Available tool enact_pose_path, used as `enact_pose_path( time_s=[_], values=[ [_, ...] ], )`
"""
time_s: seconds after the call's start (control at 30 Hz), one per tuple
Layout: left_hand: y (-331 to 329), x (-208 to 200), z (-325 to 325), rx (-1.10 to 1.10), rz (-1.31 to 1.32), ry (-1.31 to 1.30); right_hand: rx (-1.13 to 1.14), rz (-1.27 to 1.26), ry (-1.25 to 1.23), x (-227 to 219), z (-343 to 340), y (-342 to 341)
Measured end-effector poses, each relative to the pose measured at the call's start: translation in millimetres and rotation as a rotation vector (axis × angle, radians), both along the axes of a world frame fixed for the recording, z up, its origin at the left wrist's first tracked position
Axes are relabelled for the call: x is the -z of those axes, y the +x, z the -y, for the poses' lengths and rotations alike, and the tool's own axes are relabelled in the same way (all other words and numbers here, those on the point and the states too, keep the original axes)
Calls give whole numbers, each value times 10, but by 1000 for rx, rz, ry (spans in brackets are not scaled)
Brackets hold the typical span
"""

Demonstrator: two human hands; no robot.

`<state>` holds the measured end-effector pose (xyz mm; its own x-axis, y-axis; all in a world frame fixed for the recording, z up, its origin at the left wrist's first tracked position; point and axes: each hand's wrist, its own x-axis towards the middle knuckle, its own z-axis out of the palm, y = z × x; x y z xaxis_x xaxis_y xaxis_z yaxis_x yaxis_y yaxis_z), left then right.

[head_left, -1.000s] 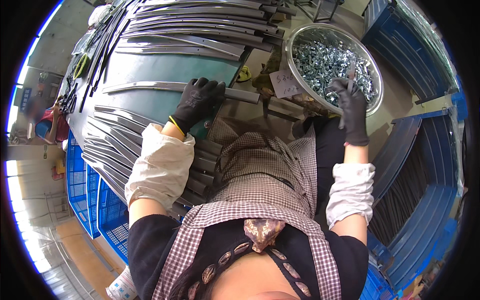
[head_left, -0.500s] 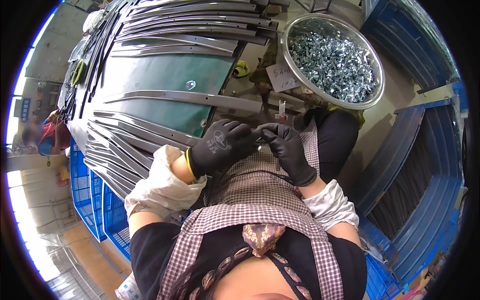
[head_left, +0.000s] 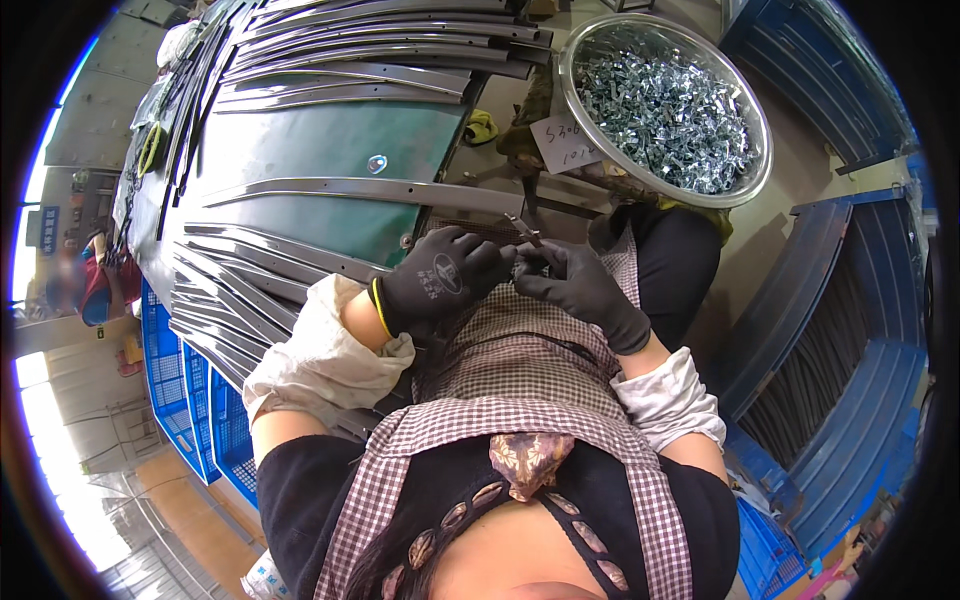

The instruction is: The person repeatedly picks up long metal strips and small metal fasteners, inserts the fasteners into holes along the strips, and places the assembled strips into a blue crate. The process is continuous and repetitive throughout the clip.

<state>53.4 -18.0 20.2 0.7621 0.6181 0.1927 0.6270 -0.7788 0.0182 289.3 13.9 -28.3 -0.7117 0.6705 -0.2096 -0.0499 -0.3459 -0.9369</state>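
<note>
Both my hands wear black gloves and meet above my checked apron [head_left: 520,360]. My right hand [head_left: 588,292] pinches a narrow dark strip [head_left: 526,233] with a small shiny piece at its tip, tilted up to the left. Close beside it, my left hand [head_left: 440,278] has its fingers closed, the fingertips almost touching those of the right. Whatever lies between the left fingertips is too small to make out. Just beyond my hands, a long dark bar [head_left: 370,191] with holes lies across the green tabletop [head_left: 330,145].
A clear round tub [head_left: 757,190] of small shiny metal clips [head_left: 665,120] stands ahead right, with a written card [head_left: 566,143] beside it. Dark bars [head_left: 370,50] are stacked on the table. Blue crates [head_left: 235,440] stand left, a blue bin [head_left: 860,400] right. Another person [head_left: 105,280] is far left.
The narrow strip in my right hand has swung from upright to leaning left. My right hand has turned with it, and my left hand has shifted slightly.
</note>
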Motion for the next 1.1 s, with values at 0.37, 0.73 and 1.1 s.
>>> enact_pose_path(
  time_s=[0.37, 0.73, 1.1],
  values=[
    [-124, 66, -480, -142, 214, 85, 247, 117, 427, 117, -247, 47],
    [-410, 322, -623, -148, 218, -182, 80, 544, 1047, 5, -516, 43],
    [-421, 326, -649, -130, 251, -200, -121, 161, 409, 456, -875, -68]
  ],
)
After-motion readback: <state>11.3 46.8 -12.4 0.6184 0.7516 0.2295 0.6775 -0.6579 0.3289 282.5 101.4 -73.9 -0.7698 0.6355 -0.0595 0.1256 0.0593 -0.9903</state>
